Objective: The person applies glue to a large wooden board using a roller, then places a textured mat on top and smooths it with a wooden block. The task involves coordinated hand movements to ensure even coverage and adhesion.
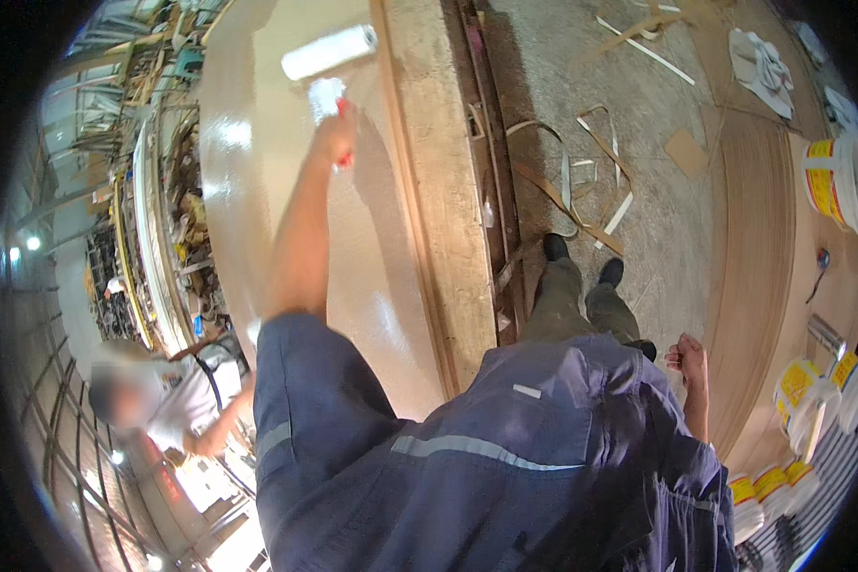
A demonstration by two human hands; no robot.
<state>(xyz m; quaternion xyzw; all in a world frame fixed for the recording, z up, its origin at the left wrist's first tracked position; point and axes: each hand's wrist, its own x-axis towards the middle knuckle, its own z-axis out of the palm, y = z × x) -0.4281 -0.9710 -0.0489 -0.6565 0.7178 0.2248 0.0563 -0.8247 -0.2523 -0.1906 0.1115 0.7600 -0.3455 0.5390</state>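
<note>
Fingers of the left hand [334,143] are wrapped firmly round a slim red handle [345,159], with little gap left in the grip. Just beyond the knuckles is a white, rough-textured piece [326,98], and beyond that a fat white cylindrical roller [330,52] over the far part of a broad tan panel [353,257]; how these parts join cannot be made out. The right hand [688,360] hangs well apart, on the other side of the body, curled into a loose fist with nothing showing in it.

The panel shines in patches, which suggests a wet coat. Uneven pressure on the roller could leave ridges or thin streaks there, and drifting right could bump the raised brown strip [412,200] along the panel's edge. The navy sleeve [319,377] appears over the near part of the panel, so leaning too far might smear the surface.

Underfoot, narrow, curling tan and white strips [582,214] lie just beyond the dark shoes [556,248]; a careless forward step could snag a foot and jerk the roller. White buckets with yellow labels [841,183] stand at far right.
</note>
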